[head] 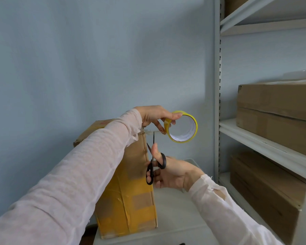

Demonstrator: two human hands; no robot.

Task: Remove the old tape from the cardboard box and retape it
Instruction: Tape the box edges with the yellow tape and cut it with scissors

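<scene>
Head cam, looking down at both hands. The cardboard box (131, 200) stands on end under the left forearm, just left of the right hand, on a pale surface (180, 218). Its near sides are covered in patches of yellow tape, so I'd say we're into the retaping part.

A short tape strip (157, 132) runs from the box's top corner, just below the left hand (154, 115), across to the tape roll (180, 140). That hand pinches the roll between thumb and fingers and holds it out past the box edge, so the strip looks pulled tight. The right hand (175, 174) sits below it, thumb and fingers through the loops of the black scissors (150, 171). The blades are parted and point up, with 1 tip right at the strip.

My take on doing this cut well:
- Hold tension on the roll, since slack tape folds and sticks to itself.
- Get the strip deep between the 2 blades, not just at the tips, and snip in 1 clean go.
- Cut closer to the roll than the box, so there's a tail to fold down the side.
- Mind the left fingers, they're near the cut line.
- Press the loose end down right after.

Off to the right of both hands there's a metal shelf unit (265, 144) with brown boxes (276, 106) stacked on it.
</scene>
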